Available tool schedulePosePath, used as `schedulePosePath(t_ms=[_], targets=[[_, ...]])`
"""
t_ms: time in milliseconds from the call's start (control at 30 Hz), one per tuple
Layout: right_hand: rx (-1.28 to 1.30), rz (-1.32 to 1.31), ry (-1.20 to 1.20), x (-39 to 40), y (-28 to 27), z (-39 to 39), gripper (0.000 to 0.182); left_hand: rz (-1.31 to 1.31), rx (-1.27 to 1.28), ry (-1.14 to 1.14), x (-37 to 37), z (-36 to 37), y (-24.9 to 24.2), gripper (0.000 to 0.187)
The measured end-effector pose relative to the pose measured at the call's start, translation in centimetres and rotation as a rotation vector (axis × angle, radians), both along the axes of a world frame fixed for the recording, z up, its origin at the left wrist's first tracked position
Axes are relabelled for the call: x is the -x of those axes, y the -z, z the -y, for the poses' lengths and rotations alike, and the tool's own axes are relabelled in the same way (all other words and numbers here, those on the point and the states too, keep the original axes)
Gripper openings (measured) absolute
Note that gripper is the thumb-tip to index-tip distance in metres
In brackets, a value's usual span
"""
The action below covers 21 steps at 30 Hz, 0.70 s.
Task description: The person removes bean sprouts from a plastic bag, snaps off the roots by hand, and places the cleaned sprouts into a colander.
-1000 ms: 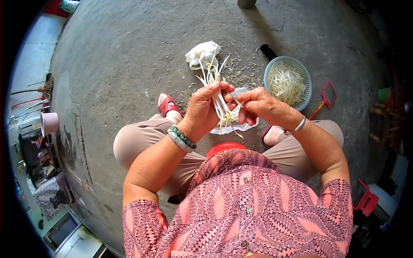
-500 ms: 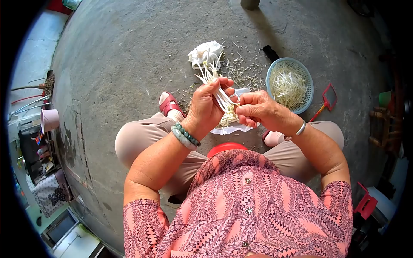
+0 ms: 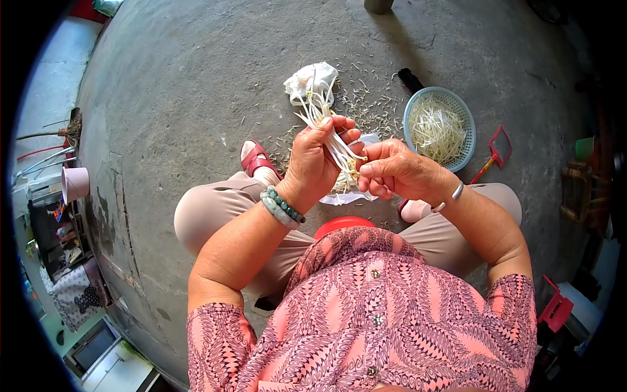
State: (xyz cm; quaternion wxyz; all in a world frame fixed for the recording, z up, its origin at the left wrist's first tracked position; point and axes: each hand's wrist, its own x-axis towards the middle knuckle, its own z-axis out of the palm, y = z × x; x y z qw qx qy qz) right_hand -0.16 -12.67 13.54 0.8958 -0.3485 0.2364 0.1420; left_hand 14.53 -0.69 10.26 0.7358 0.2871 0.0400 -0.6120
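Note:
A bundle of long white bean sprouts (image 3: 340,151) is held in my left hand (image 3: 312,157), whose fingers are wrapped round it. My right hand (image 3: 400,171) is at the lower end of the bundle, thumb and forefinger pinched together by the yellowish sprout heads; what lies between the fingertips is too small to make out. Beneath the hands, more sprouts lie on a white plastic sheet (image 3: 346,197), partly hidden. To the right, a pale blue round basket (image 3: 409,124) contains a heap of white sprouts (image 3: 439,130).
A crumpled white plastic bag (image 3: 312,81) rests on the grey floor beyond my left hand. Small sprout scraps (image 3: 369,108) are scattered between it and the basket. A red-framed swatter (image 3: 501,147) and a black object (image 3: 411,80) lie near the basket.
My right hand has shifted slightly at the sprout heads, and a curved sprout end now shows more clearly beside its fingertips. My left hand keeps its hold on the bundle.

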Motion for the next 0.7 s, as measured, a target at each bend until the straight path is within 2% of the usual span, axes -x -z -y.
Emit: schedulePosePath(t_ms=[567, 700], targets=[[0.129, -0.015, 0.002, -0.2, 0.0, -0.2, 0.003, -0.101, 0.054, 0.041, -0.1, -0.3, 0.1, 0.024], [0.148, -0.008, 0.1, 0.2, 1.1, 0.0, 0.003, -0.123, 0.09, 0.047, -0.2, -0.3, 0.1, 0.025]])
